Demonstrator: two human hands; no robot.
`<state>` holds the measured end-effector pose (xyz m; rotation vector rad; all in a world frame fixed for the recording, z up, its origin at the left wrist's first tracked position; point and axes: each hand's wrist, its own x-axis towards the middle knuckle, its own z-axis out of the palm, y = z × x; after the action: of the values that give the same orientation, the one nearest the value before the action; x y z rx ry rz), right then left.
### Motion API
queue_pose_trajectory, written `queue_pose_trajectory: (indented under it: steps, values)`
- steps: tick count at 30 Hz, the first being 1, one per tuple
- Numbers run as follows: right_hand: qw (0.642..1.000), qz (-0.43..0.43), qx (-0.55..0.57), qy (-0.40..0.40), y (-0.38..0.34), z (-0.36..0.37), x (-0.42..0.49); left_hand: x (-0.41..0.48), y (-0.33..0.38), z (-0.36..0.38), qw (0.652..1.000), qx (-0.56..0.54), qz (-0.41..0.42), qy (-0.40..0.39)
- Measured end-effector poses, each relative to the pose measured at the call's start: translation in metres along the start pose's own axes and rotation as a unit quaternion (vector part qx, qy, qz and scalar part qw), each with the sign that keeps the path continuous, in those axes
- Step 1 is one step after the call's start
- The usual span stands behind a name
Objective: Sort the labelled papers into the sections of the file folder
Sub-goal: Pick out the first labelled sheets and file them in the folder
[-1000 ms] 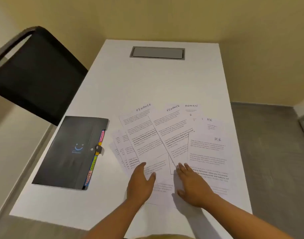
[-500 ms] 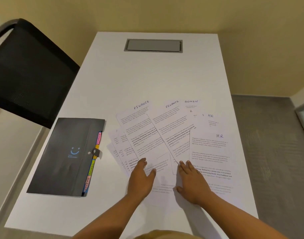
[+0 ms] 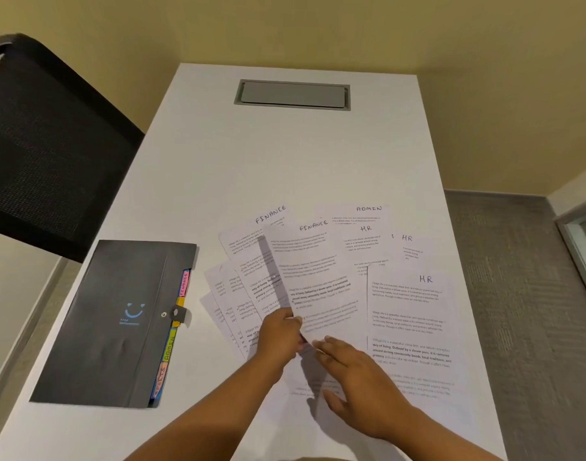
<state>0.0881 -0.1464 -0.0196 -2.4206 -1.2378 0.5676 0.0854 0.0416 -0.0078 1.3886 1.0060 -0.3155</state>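
I am pinching the FINANCE sheet's (image 3: 318,281) lower edge with my left hand (image 3: 280,341), taking care to peel only that one off the fanned papers (image 3: 408,311) near the tabletop's front edge, while my right hand (image 3: 361,384) is spreading flat, fingers straight, over the rest and the closed file folder (image 3: 118,321) is lying by the left edge.

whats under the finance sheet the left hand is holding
Under the held FINANCE sheet, the other FINANCE sheet pokes out at left and an HR sheet at right. Their covered parts, and anything else below, are hidden.
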Motion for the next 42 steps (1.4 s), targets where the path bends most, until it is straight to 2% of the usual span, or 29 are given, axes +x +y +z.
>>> queue_pose_trajectory:
  steps: [2,4,6,8,12,18,21,23,26,28,30,32,34,36,39,42]
  values:
    - [0.994,0.025,0.106,0.024,0.000,-0.006,0.002,0.000,-0.003,-0.006,1.000,-0.016,0.008,0.011]
    - [0.977,0.075,0.179,0.088,0.006,-0.010,0.006,-0.001,-0.007,-0.013,0.999,-0.017,0.013,0.029]
    - [0.951,0.134,0.222,0.168,0.018,-0.012,0.011,-0.004,-0.014,-0.019,0.999,-0.022,0.022,0.039]
    - [0.921,0.211,0.250,0.210,0.029,-0.018,0.023,-0.011,-0.017,-0.024,0.998,-0.027,0.035,0.047]
    - [0.837,0.358,0.390,0.141,0.039,-0.045,0.044,-0.020,-0.024,-0.033,0.996,-0.029,0.062,0.060]
    - [0.771,0.404,0.476,0.127,0.044,-0.056,0.049,-0.026,-0.028,-0.045,0.994,-0.071,0.072,0.038]
    - [0.765,0.406,0.473,0.165,0.052,-0.049,0.043,-0.024,-0.030,-0.049,0.995,-0.060,0.079,0.028]
    - [0.774,0.410,0.449,0.179,0.055,-0.044,0.038,-0.020,-0.034,-0.052,0.994,0.005,0.100,0.039]
    - [0.787,0.416,0.411,0.195,0.059,-0.039,0.029,-0.009,-0.040,-0.054,0.982,0.109,0.121,0.100]
    - [0.779,0.426,0.410,0.209,0.060,-0.037,0.023,0.000,-0.040,-0.054,0.961,0.191,0.142,0.141]
    - [0.766,0.435,0.420,0.218,0.061,-0.037,0.015,0.010,-0.039,-0.055,0.927,0.285,0.205,0.131]
    - [0.759,0.439,0.424,0.226,0.060,-0.037,0.005,0.022,-0.039,-0.057,0.860,0.431,0.260,0.082]
    - [0.753,0.443,0.426,0.236,0.061,-0.039,-0.005,0.033,-0.040,-0.060,0.786,0.557,0.265,0.029]
    - [0.741,0.451,0.434,0.245,0.062,-0.042,-0.014,0.037,-0.045,-0.064,0.752,0.607,0.256,0.015]
    - [0.726,0.459,0.442,0.258,0.061,-0.048,-0.025,0.034,-0.055,-0.071,0.760,0.599,0.243,0.070]
    - [0.727,0.460,0.437,0.264,0.059,-0.053,-0.031,0.032,-0.060,-0.074,0.799,0.543,0.180,0.185]
